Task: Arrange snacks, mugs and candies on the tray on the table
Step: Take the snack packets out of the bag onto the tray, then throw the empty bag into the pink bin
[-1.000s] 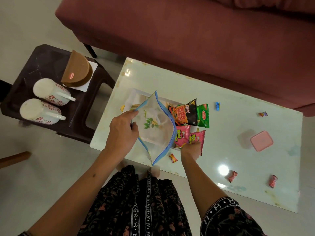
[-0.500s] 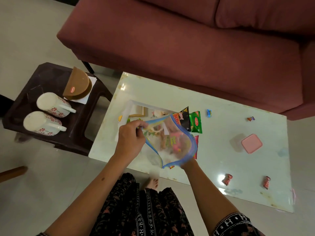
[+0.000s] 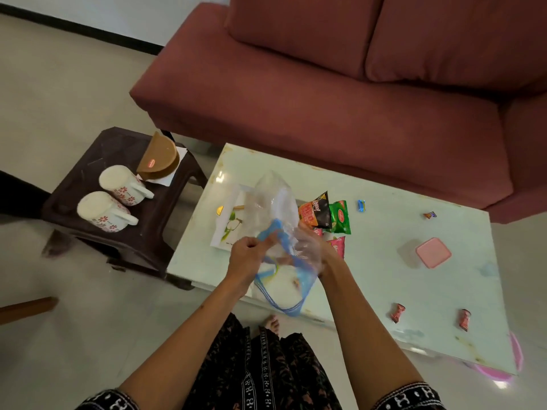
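Over the pale bench (image 3: 384, 261) I hold a clear blue-edged bag (image 3: 278, 232) in both hands: my left hand (image 3: 247, 257) pinches its blue rim, fingers curled, while my right hand (image 3: 310, 250), seen through the plastic, grips its other side. The tray (image 3: 228, 229) lies on the bench beneath the bag, snack packets (image 3: 325, 214) just beside it. Wrapped candies (image 3: 398, 312) are scattered across the bench. Two mugs (image 3: 115, 196) lie on the dark stool (image 3: 88, 179) at left.
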### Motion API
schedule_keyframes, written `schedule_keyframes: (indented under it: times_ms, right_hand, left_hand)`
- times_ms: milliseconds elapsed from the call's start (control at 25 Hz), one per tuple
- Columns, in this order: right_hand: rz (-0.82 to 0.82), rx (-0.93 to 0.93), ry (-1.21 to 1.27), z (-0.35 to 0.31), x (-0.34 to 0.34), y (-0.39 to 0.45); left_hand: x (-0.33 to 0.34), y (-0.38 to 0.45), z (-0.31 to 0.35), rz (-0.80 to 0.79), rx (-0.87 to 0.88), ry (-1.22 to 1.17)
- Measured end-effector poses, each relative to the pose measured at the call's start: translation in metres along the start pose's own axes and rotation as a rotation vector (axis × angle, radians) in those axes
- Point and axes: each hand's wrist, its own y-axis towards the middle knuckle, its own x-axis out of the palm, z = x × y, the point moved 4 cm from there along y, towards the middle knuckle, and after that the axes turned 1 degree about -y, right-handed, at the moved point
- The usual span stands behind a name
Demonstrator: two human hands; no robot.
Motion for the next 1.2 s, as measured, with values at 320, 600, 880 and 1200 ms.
schedule_keyframes:
  times_ms: [320,600,880,1200]
  right_hand:
    - [0.014,-0.469,-0.677,0.037,0.037,-0.081]
    - [0.716,-0.374,-0.467,0.089,-0.022,-0.168]
    - [0.218,0.095,0.347,0.124,-0.064,-0.216]
    - [0.282,-0.213,0.208,0.064,-0.182,-0.257]
  left_hand:
    - [0.006,-0.062,-0.020,-0.054,-0.025,-0.389]
    - [0.021,-0.127,-0.050,0.129,0.058,-0.601]
    - [0.093,-0.165,-0.078,0.103,0.412,-0.091]
    - [0.241,-0.169,-0.078,-0.177,1.024,0.756]
